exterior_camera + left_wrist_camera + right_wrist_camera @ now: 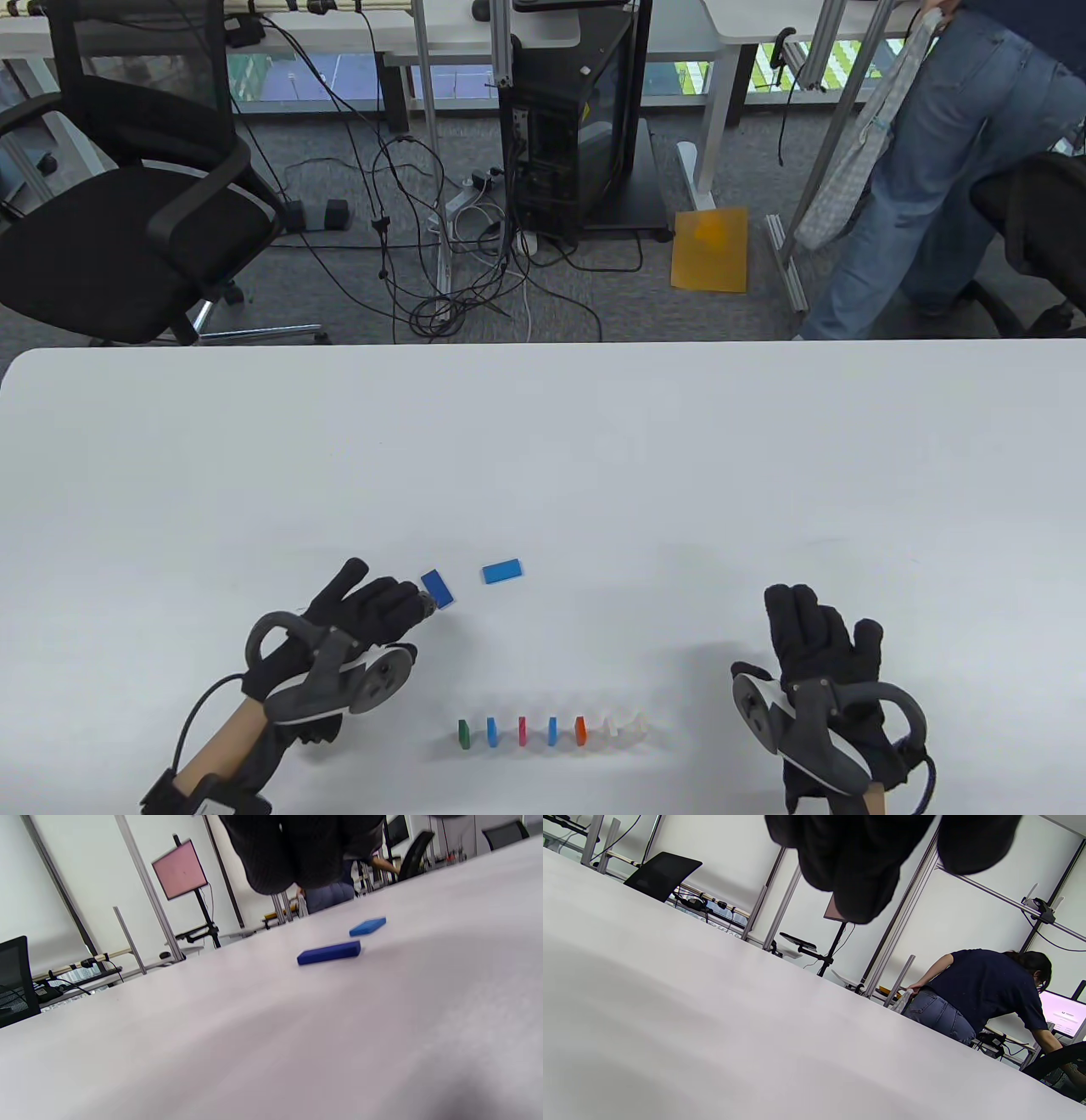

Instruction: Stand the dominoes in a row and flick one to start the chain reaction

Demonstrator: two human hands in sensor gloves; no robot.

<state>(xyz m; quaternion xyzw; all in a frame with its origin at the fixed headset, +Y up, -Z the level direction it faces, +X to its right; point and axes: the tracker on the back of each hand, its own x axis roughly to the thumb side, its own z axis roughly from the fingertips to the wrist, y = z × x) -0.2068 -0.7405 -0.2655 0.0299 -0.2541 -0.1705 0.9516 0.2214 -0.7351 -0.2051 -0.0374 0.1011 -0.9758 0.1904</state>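
Note:
Several dominoes (551,730) stand in a row near the table's front edge: green, blue, red, blue, orange, then two white ones. Two more lie flat farther back: a dark blue domino (438,587) (328,953) and a lighter blue domino (501,570) (368,926). My left hand (422,604) reaches to the dark blue one, fingertips at its near edge; in the left wrist view the domino lies flat on the table below my fingers (292,853). My right hand (806,611) rests palm down, right of the row, holding nothing.
The white table (543,441) stretches far behind the dominoes. Beyond its far edge are an office chair (127,212), cables, a computer tower (577,119) and a person in jeans (925,170) (980,997) at the far right.

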